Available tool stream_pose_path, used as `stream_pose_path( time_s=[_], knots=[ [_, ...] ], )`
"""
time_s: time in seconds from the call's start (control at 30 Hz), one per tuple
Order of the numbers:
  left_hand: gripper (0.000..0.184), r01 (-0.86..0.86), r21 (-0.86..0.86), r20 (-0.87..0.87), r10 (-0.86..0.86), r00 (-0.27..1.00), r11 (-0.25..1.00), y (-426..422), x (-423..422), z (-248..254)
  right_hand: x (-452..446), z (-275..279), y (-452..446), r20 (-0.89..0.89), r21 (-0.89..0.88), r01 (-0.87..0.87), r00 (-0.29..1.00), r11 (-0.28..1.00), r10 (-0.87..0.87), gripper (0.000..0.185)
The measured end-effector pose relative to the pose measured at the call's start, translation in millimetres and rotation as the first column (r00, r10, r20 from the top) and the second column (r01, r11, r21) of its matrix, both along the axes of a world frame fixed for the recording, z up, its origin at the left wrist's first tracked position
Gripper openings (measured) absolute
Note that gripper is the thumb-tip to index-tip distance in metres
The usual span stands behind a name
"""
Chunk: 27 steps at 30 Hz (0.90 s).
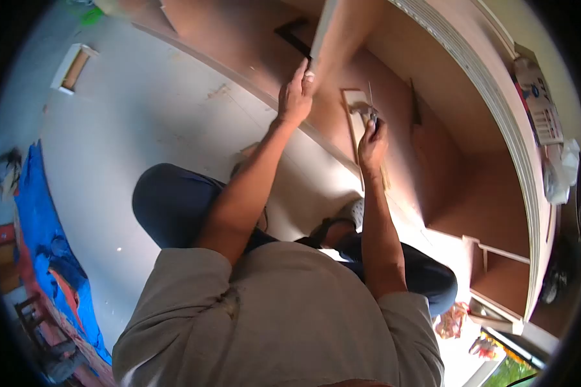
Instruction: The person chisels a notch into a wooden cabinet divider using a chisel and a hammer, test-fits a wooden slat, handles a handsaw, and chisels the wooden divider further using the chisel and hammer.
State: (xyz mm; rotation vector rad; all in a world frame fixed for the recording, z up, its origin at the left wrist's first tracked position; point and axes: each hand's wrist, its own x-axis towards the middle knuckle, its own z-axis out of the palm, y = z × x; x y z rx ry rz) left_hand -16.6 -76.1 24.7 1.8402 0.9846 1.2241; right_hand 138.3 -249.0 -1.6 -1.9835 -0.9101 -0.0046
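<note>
My left hand reaches up to the lower end of an upright wooden panel, its fingers against the panel's edge. A black L-shaped piece lies just beyond those fingertips. In my right hand is a dark-handled tool with a thin shaft pointing away from me; its exact kind is hard to make out. The fingers are wrapped round the handle. Under and beside the tool, a pale wooden strip lies on the brown inner board of a large cabinet.
The cabinet's long curved-looking side runs down the right, with a compartment at lower right. A small white frame lies on the floor at left, near a blue sheet. A printed box stands at far right.
</note>
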Motion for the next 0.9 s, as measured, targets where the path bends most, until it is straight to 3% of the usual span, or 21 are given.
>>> stream_pose_path(
  time_s=[0.03, 0.13, 0.17, 0.23, 0.3, 0.33, 0.37, 0.4, 0.43, 0.47, 0.5, 0.53, 0.57, 0.6, 0.67, 0.7, 0.73, 0.77, 0.8, 0.87, 0.9],
  knots=[
    [0.058, 0.094, -0.106, -0.115, -0.106, 0.988, 0.990, -6.6, 1.5, 7.7, 17.2, -7.2, -4.0, 0.099, 0.100, 0.013, 0.995, 0.995, -0.023, 0.032],
    [0.083, 0.131, 0.003, -0.285, -0.125, 0.950, 0.991, -25.0, 8.5, 12.0, 71.7, -26.9, -30.7, 0.109, -0.190, 0.134, 0.987, 0.973, -0.115, 0.035],
    [0.077, 0.049, 0.191, -0.353, 0.022, 0.936, 0.980, -21.9, 10.4, 1.4, 91.8, -38.0, -41.3, 0.145, -0.261, 0.147, 0.983, 0.954, -0.112, 0.036],
    [0.061, -0.003, 0.278, -0.532, 0.157, 0.832, 0.960, -24.0, 0.1, -0.4, 122.3, -64.5, -61.6, 0.196, -0.279, 0.194, 0.970, 0.941, -0.142, 0.040],
    [0.040, -0.009, 0.082, -0.279, 0.032, 0.960, 0.997, -24.0, -10.2, -3.0, 148.4, -87.9, -82.1, 0.232, -0.300, 0.234, 0.958, 0.925, -0.168, 0.043],
    [0.029, -0.159, 0.303, -0.236, 0.236, 0.943, 0.940, -23.2, -11.7, -10.8, 159.6, -96.8, -90.2, 0.194, -0.357, 0.274, 0.957, 0.893, -0.216, 0.047],
    [0.026, -0.212, 0.260, -0.200, 0.268, 0.943, 0.942, -22.0, -15.2, -18.6, 168.5, -107.2, -98.5, 0.156, -0.414, 0.308, 0.951, 0.857, -0.266, 0.051],
    [0.024, -0.202, 0.138, -0.209, 0.228, 0.951, 0.969, -15.4, -21.2, -30.4, 175.4, -118.0, -105.5, 0.284, -0.406, 0.352, 0.926, 0.843, -0.250, 0.056],
    [0.023, -0.194, 0.015, -0.215, 0.193, 0.957, 0.981, -9.5, -27.6, -41.3, 167.8, -106.1, -99.1, 0.282, -0.408, 0.348, 0.927, 0.844, -0.246, 0.056],
    [0.023, -0.198, 0.015, -0.223, 0.197, 0.955, 0.980, -7.7, -33.8, -53.1, 157.6, -96.4, -89.7, 0.405, -0.491, 0.488, 0.861, 0.722, -0.307, 0.055],
    [0.022, -0.186, -0.135, -0.366, 0.125, 0.922, 0.973, -8.2, -41.2, -59.9, 147.6, -91.7, -82.0, 0.526, -0.542, 0.616, 0.779, 0.572, -0.340, 0.054],
    [0.022, -0.194, -0.281, -0.487, 0.035, 0.873, 0.940, -7.8, -45.7, -70.8, 146.0, -96.7, -74.0, 0.516, -0.547, 0.608, 0.786, 0.576, -0.340, 0.054],
    [0.022, -0.144, -0.315, -0.541, -0.053, 0.839, 0.938, -10.1, -45.6, -81.7, 148.3, -99.5, -58.1, 0.489, -0.518, 0.356, 0.869, 0.778, -0.072, 0.054],
    [0.023, -0.106, -0.350, -0.590, -0.131, 0.796, 0.931, -10.9, -47.5, -107.4, 150.7, -103.1, -35.8, 0.478, -0.470, 0.043, 0.852, 0.882, 0.213, 0.054],
    [0.033, 0.004, -0.379, -0.681, -0.282, 0.675, 0.925, -14.5, -47.9, -154.7, 148.2, -172.9, -3.7, 0.350, -0.579, 0.070, 0.921, 0.812, 0.170, 0.056],
    [0.034, 0.079, -0.380, -0.684, -0.338, 0.646, 0.922, -22.0, -47.3, -164.3, 131.1, -177.1, 0.8, 0.403, -0.577, 0.102, 0.899, 0.811, 0.173, 0.058],
    [0.034, 0.159, -0.385, -0.682, -0.396, 0.615, 0.909, -31.3, -43.6, -167.8, 120.1, -179.5, 12.0, 0.299, -0.695, 0.181, 0.953, 0.696, 0.051, 0.057],
    [0.035, 0.177, -0.468, -0.657, -0.475, 0.585, 0.866, -39.4, -35.7, -160.8, 129.1, -188.9, 9.5, 0.309, -0.779, 0.165, 0.941, 0.605, 0.141, 0.050],
    [0.036, 0.198, -0.550, -0.620, -0.555, 0.555, 0.812, -48.8, -26.1, -149.4, 129.8, -180.0, 2.4, 0.264, -0.724, 0.075, 0.949, 0.686, 0.175, 0.039],
    [0.046, 0.315, -0.616, -0.503, -0.668, 0.549, 0.722, -68.2, -9.7, -113.4, 161.5, -218.8, -1.1, 0.250, -0.680, 0.005, 0.942, 0.733, 0.226, 0.040],
    [0.056, 0.338, -0.600, -0.441, -0.652, 0.616, 0.725, -74.8, 6.6, -155.1, 174.2, -230.0, -2.4, 0.229, -0.639, -0.058, 0.937, 0.767, 0.262, 0.044]
  ],
)
